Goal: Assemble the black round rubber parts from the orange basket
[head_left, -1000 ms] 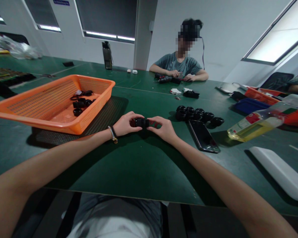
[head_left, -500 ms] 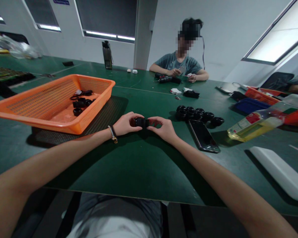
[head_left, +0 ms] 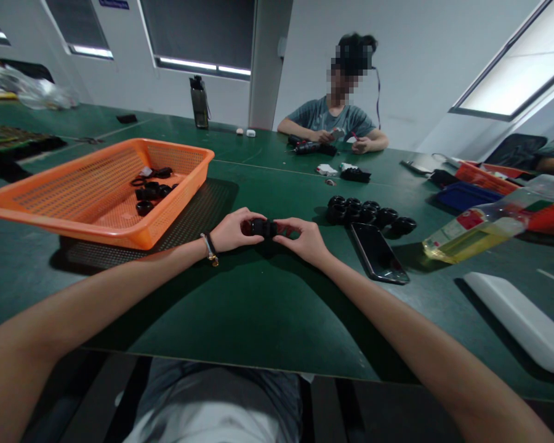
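Between my two hands, just above the green table (head_left: 258,307), is a small black cylindrical part (head_left: 264,228). My left hand (head_left: 234,230) is closed round its left end, thumb in front and fingers behind. The thumb and fingertips of my right hand (head_left: 305,239) pinch its right end. Whether it is one piece or two joined pieces I cannot tell. Several similar round black parts (head_left: 369,212) stand in a cluster to the right of my right hand. Left of my left hand, an orange basket (head_left: 159,231) holds several loose black parts (head_left: 144,208).
A phone (head_left: 379,252) lies right of my right hand, near a clear bottle of yellow liquid (head_left: 477,227) and a white slab-like case (head_left: 519,320). Across the table a person (head_left: 335,117) handles small items behind a power drill (head_left: 307,147). A dark water bottle (head_left: 198,101) stands at the back.
My hands and the black part stay almost in place. Across the table, the person's hands have shifted slightly with their small items.
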### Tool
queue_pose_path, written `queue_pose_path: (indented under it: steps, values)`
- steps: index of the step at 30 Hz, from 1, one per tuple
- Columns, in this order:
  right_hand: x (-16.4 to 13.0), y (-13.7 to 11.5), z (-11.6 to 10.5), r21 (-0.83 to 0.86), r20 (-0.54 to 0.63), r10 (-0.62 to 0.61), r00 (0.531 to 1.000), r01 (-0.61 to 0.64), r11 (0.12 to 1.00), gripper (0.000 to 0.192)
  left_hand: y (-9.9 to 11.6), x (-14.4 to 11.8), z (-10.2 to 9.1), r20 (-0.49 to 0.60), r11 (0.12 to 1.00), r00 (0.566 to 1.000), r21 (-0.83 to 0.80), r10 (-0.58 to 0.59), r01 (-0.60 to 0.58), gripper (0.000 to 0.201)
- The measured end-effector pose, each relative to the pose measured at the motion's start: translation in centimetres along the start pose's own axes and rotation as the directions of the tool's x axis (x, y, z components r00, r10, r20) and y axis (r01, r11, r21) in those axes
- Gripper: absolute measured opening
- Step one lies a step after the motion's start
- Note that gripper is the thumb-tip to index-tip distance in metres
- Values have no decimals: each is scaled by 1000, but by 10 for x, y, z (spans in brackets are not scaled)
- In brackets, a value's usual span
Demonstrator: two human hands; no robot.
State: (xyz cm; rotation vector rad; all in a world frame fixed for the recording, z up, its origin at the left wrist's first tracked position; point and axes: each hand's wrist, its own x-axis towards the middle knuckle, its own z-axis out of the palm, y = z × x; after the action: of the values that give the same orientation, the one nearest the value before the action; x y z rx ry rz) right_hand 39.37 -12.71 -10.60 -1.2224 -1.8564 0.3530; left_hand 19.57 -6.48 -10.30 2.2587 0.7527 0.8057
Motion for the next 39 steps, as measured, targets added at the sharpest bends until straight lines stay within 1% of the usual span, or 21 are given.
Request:
queue_pose_path:
  steps: [4, 11, 15, 18, 39]
  values:
    - [0, 0, -1, 0, 9, -34, 999, 34, 999, 28, 1, 0, -1, -3, 1000, 1000, 14, -6, 6, 39]
    - [1, -1, 0, -28, -13, -42, 999, 42, 999, 28, 3, 1, -2, 11, 999, 1000, 35, -19, 19, 39]
    - [0, 0, 1, 16, -28, -16, 999, 16, 1000, 31, 4, 1, -2, 18, 1000, 1000, 21, -24, 23, 40]
    - [0, -1, 1, 35, -22, 9, 1000, -8, 999, 27, 4, 1, -2, 19, 1000, 1000, 16, -23, 23, 40]
    - [0, 0, 0, 9, -14, 22, 1000, -22, 1000, 26, 3, 0, -2, 15, 999, 1000, 36, -5, 4, 37]
